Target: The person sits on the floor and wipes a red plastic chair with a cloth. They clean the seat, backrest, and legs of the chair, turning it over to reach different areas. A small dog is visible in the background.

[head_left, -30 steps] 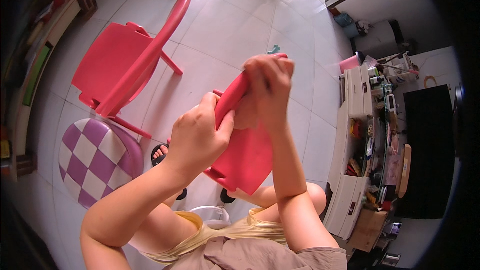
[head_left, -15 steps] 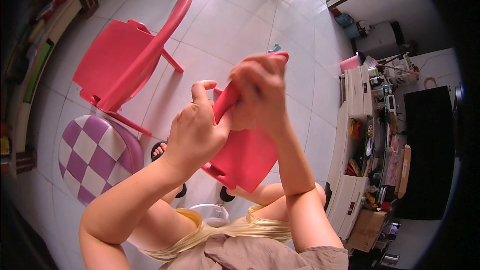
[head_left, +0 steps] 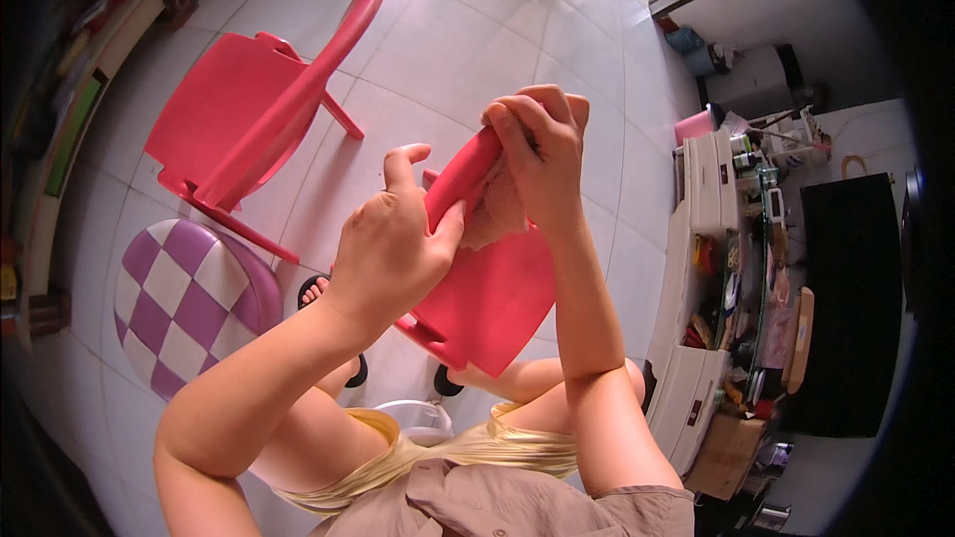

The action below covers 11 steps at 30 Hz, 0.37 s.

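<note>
In front of me is a small red plastic chair (head_left: 497, 303), tilted, with its curved back rail raised toward me. My left hand (head_left: 383, 249) grips the near end of that rail, thumb on top and index finger sticking up off it. A pinkish-brown cloth (head_left: 497, 211) hangs against the rail. My right hand (head_left: 545, 154) pinches the cloth with bent fingers at the rail's far end, which it hides.
A second red chair (head_left: 224, 104) stands on the tiled floor at the left. Near it is a round stool with a purple-and-white checked seat (head_left: 194, 293). A white bucket (head_left: 423, 418) sits between my legs. Cluttered shelves and drawers (head_left: 706, 189) line the right side.
My right hand, blurred before, has moved a little along the rail and now covers its far tip. More of the cloth shows below it. The left hand keeps its grip.
</note>
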{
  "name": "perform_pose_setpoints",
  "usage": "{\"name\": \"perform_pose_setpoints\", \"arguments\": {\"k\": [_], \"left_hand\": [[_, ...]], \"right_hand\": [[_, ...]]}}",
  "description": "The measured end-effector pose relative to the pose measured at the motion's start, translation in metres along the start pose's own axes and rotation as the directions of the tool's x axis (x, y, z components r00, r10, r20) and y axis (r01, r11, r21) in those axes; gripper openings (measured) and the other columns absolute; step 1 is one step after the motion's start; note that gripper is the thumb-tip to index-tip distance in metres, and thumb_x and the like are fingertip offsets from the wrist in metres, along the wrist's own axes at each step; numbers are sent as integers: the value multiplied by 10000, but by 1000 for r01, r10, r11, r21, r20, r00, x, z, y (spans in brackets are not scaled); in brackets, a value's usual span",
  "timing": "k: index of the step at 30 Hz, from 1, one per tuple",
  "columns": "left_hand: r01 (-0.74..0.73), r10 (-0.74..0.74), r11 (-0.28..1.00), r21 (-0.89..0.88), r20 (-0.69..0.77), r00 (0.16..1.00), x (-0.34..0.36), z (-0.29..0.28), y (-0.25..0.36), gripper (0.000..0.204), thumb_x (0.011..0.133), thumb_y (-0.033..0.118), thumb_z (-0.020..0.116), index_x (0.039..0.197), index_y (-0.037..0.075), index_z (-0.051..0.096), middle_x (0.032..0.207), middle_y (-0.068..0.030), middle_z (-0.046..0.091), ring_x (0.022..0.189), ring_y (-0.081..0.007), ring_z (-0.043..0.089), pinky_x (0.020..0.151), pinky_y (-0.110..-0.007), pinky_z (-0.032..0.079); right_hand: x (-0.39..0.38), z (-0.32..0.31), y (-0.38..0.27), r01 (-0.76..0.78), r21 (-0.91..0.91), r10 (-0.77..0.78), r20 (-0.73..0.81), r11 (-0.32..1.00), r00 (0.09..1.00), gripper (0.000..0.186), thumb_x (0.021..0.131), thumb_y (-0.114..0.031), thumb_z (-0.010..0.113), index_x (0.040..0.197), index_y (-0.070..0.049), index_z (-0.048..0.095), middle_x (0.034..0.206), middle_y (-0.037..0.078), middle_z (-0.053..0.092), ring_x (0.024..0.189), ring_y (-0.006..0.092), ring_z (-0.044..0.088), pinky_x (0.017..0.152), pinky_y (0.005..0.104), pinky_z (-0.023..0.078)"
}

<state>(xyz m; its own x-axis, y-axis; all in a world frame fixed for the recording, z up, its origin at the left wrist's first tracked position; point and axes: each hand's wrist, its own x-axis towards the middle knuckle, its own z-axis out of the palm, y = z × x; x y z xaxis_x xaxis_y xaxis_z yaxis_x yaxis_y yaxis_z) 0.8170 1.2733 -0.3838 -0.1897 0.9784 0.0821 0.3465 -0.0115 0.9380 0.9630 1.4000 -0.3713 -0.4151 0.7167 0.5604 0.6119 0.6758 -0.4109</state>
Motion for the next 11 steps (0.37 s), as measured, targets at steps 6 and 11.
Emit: {"name": "perform_pose_setpoints", "arguments": {"k": [6,11], "left_hand": [[-47,47,999,19,-11,999,2,0,-3,559,882,119,665,1332,-59,383,791,-197,700,782,-406,700,746,-477,540],[10,-10,1000,15,19,1000,1,-1,-6,601,871,148,681,1351,-50,379,824,-211,712,837,-426,705,798,-479,543]], "right_hand": [[-31,2,-50,234,67,-241,122,970,963,98,821,-84,712,894,-150,720,1028,-7,640,1043,285,482,817,430,476],[-17,2,-11,459,-145,-448,106,876,888,255,608,-218,798,840,-146,719,1088,-44,643,1077,270,489,834,491,476]]}}
